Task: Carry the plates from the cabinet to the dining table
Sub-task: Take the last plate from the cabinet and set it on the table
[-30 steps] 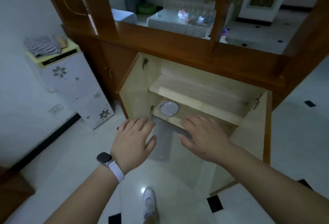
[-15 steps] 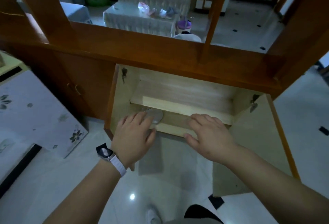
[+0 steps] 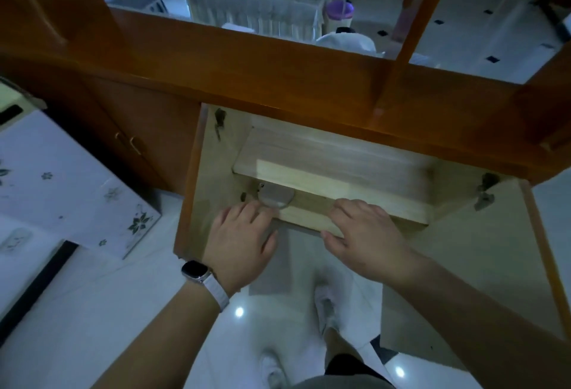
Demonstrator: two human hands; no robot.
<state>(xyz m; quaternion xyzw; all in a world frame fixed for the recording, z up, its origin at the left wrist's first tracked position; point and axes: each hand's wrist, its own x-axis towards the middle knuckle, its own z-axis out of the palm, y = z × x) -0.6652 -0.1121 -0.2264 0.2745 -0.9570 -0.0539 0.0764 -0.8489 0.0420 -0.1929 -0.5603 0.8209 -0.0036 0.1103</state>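
Observation:
A small white plate (image 3: pixel 276 195) lies on the lower shelf (image 3: pixel 312 217) of the open wooden cabinet (image 3: pixel 309 80), near the shelf's left end. My left hand (image 3: pixel 239 239), with a watch on its wrist, hovers palm down at the shelf's front edge, its fingertips at the plate's near rim. My right hand (image 3: pixel 366 235) is spread palm down over the shelf's front edge, right of the plate. Neither hand holds anything. The far part of the plate is shaded by the upper shelf (image 3: pixel 330 157).
Both cabinet doors stand open, the left door (image 3: pixel 193 185) and the right door (image 3: pixel 482 268). A white flowered unit (image 3: pixel 65 185) is on the left. Through the cabinet's opening I see a cloth-covered table (image 3: pixel 247 2). My feet are on the glossy tiled floor (image 3: pixel 102 311).
I have come closer to the cabinet and the view has tilted down. Both hands have reached forward to the lower shelf, the left one up to the plate's rim.

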